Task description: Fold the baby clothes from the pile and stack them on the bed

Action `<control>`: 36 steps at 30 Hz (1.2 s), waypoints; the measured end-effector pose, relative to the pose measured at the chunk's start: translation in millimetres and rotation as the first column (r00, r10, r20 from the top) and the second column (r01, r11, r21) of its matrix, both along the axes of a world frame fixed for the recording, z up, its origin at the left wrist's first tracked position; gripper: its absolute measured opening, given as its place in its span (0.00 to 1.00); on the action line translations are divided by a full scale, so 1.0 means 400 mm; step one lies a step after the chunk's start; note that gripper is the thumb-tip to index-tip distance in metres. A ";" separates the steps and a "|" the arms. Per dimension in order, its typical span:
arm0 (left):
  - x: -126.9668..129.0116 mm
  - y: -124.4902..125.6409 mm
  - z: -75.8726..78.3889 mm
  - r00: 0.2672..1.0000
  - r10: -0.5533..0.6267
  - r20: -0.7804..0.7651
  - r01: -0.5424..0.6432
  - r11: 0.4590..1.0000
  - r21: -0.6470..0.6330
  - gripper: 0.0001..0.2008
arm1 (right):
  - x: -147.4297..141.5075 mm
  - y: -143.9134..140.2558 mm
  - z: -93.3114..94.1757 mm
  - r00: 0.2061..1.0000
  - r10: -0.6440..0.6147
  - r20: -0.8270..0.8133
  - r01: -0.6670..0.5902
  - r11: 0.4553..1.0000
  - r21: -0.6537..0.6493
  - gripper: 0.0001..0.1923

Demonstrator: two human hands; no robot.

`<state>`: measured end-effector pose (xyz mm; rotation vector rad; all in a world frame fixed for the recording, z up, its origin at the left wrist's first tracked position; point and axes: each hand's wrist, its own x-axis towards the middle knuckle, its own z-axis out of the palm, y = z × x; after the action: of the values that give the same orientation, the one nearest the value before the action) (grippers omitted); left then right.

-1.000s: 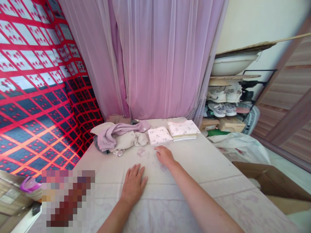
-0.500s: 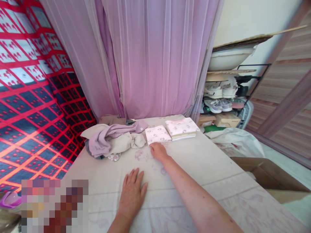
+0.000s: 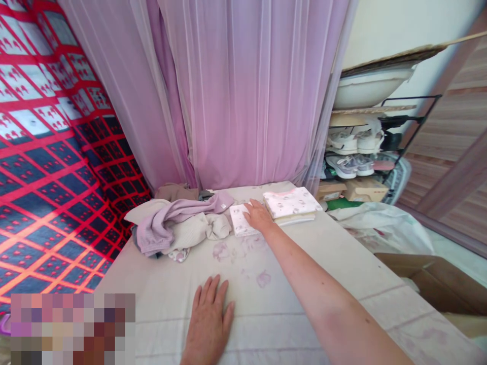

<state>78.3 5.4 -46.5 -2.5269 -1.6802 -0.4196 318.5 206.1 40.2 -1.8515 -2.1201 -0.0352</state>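
My left hand (image 3: 210, 317) lies flat on the bed sheet (image 3: 251, 299), fingers stretched and slightly apart. Farther off, my right hand (image 3: 259, 215) rests on top of a small folded white cloth (image 3: 236, 219) with a printed pattern, covering its right part. Its fingers look extended over the cloth rather than wrapped round it. Just right of that hand sits a larger stack of folded garments (image 3: 292, 202), the top one white with small prints. Left of the small folded cloth is a loose heap of clothes, with a mauve garment (image 3: 155, 230) and a beige garment (image 3: 194, 230).
A purple curtain (image 3: 243, 101) hangs behind the bed, and a red-and-dark patterned cloth (image 3: 57, 177) hangs at left. To the right stand a shoe rack (image 3: 426, 114) with shoes and a white basin (image 3: 375, 88), and an open cardboard box (image 3: 437, 279).
My right hand has moved from the near edge of the small folded cloth onto its top. The left hand stays flat on the sheet. The view has shifted slightly.
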 end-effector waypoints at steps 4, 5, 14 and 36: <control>-0.014 0.002 -0.018 0.999 -0.027 -0.024 0.028 0.999 0.025 0.24 | 0.012 0.059 -0.058 0.996 -0.084 -0.004 0.083 0.988 -0.133 0.29; -0.017 0.003 -0.022 0.999 -0.037 -0.033 0.038 0.999 0.028 0.24 | 0.014 0.067 -0.072 0.995 -0.103 -0.011 0.100 0.983 -0.153 0.30; -0.017 0.010 -0.028 0.999 -0.036 -0.035 0.037 0.999 0.019 0.24 | 0.013 0.073 -0.077 0.993 -0.118 0.022 0.120 0.976 -0.180 0.31; 0.011 0.021 0.051 1.000 0.015 0.011 -0.014 0.995 -0.103 0.23 | 0.046 -0.481 -0.257 0.970 -0.027 -0.241 0.039 0.998 0.043 0.21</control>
<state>82.8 13.9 -26.1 -2.5866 -1.7674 -0.3571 336.9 13.6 -62.5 -1.7656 -1.9077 0.1247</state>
